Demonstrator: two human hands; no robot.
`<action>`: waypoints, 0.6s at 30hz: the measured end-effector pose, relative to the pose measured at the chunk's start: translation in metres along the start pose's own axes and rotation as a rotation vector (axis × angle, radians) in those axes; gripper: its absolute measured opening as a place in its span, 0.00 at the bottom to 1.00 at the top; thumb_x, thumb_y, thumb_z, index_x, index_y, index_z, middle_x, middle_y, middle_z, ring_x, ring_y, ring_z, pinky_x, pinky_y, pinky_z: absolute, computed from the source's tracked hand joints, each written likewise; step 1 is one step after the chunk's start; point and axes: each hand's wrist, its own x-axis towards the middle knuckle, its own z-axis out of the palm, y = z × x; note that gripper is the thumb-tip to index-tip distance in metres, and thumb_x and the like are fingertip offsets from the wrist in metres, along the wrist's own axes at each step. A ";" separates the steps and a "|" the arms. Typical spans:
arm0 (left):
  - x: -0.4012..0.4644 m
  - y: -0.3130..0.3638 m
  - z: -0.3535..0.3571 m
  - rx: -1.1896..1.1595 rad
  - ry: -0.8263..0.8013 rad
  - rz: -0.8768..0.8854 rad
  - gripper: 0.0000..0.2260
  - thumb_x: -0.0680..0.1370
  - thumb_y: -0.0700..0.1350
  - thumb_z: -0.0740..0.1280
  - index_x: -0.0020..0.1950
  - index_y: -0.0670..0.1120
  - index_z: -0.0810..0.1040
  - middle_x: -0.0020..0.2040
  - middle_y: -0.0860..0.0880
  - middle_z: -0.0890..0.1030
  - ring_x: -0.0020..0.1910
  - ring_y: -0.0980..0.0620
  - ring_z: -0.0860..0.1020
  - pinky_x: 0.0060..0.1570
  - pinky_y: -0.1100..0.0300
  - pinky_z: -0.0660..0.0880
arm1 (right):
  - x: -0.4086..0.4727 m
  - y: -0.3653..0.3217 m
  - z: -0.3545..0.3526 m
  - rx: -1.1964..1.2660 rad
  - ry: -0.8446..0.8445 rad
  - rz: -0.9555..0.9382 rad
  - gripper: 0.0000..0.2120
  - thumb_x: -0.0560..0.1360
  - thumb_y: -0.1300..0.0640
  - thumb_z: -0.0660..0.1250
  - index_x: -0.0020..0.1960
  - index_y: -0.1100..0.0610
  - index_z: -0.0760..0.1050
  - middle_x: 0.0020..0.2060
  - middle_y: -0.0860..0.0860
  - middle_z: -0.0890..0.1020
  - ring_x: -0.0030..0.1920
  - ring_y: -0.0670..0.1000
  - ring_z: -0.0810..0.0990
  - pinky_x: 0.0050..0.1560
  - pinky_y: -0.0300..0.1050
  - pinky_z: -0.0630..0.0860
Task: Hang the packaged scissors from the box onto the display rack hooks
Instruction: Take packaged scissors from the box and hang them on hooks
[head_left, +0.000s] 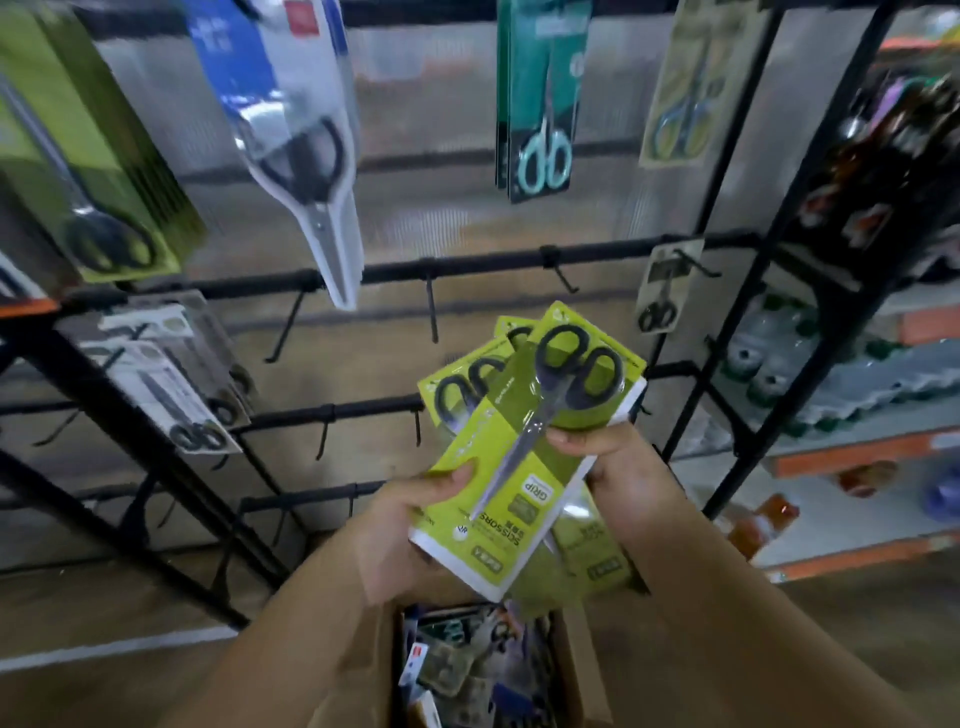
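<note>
I hold a fan of at least three green scissor packs (524, 457) above the open box (488, 670), my left hand (410, 519) gripping their lower edge, my right hand (602, 447) pinching the top pack. Several bare hooks (431, 312) stick out ahead on the black rack (467, 267).

Your left hand (410, 525) and right hand (613, 457) are both bare: no gloves, rings or watch show on them. Behind each hand your forearm is bare too, with no sleeve or cuff anywhere along it down to the bottom edge of view.
</note>
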 end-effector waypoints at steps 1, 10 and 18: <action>-0.005 0.003 0.005 -0.039 -0.040 0.019 0.36 0.56 0.46 0.81 0.62 0.41 0.78 0.62 0.37 0.78 0.60 0.36 0.76 0.60 0.40 0.72 | -0.001 -0.009 0.004 0.011 -0.039 -0.006 0.17 0.57 0.70 0.70 0.46 0.63 0.82 0.41 0.55 0.85 0.42 0.53 0.84 0.42 0.45 0.81; -0.033 0.022 0.024 -0.240 -0.205 0.337 0.25 0.83 0.53 0.51 0.76 0.39 0.58 0.74 0.37 0.61 0.74 0.38 0.59 0.72 0.43 0.50 | -0.006 -0.058 0.045 -0.015 -0.148 0.041 0.13 0.59 0.69 0.63 0.39 0.64 0.83 0.38 0.55 0.85 0.38 0.53 0.84 0.42 0.43 0.80; -0.038 0.050 0.016 -0.287 -0.297 0.367 0.19 0.82 0.50 0.58 0.67 0.41 0.73 0.66 0.41 0.75 0.67 0.42 0.71 0.69 0.45 0.61 | 0.013 -0.062 0.091 -0.181 -0.111 -0.006 0.28 0.49 0.73 0.67 0.50 0.72 0.78 0.44 0.59 0.83 0.47 0.58 0.81 0.61 0.53 0.74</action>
